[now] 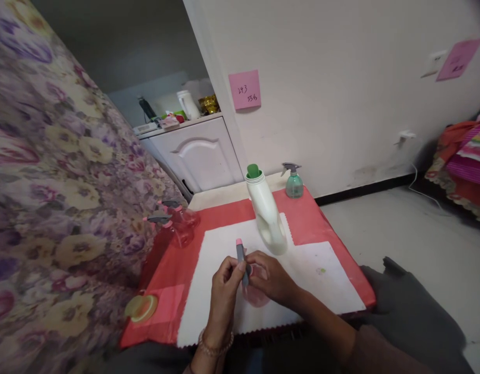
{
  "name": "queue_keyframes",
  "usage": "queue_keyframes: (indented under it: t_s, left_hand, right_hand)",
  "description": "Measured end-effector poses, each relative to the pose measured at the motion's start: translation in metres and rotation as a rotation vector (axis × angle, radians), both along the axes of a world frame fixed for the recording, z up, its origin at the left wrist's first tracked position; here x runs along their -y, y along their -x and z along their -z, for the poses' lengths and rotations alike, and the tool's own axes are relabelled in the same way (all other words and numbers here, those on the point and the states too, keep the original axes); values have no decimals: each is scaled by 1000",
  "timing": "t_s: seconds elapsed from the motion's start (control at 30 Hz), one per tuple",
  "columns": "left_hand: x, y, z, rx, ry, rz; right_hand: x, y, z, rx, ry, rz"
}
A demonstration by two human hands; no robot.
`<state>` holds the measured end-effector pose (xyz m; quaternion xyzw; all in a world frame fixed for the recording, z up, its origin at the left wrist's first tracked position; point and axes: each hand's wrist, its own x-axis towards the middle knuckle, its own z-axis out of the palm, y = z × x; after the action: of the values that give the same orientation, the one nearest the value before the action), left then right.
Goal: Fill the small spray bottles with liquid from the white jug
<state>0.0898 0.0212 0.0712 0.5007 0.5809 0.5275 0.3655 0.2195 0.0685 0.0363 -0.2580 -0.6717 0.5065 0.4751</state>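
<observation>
Head view shows my left hand (223, 283) and right hand (274, 280) meeting over the white cloth (321, 283) on the red worktop (316, 218). My left fingers are pinched on the grey-and-pink sprayer head (240, 257). My right fingers are wrapped round the small pink bottle (256, 297) beneath it. Just behind stands a white jug (268, 218) with a green cap (254, 170).
</observation>
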Motion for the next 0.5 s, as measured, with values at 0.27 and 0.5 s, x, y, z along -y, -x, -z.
queue_keyframes:
  t_s: [0.27, 0.5]
  left_hand:
    - [1, -2, -2, 5, -5, -8]
    - [1, -2, 0, -22, -5, -21]
  right_hand:
    - [2, 5, 8, -4, 47, 55]
    - [3, 6, 9, 2, 49, 111]
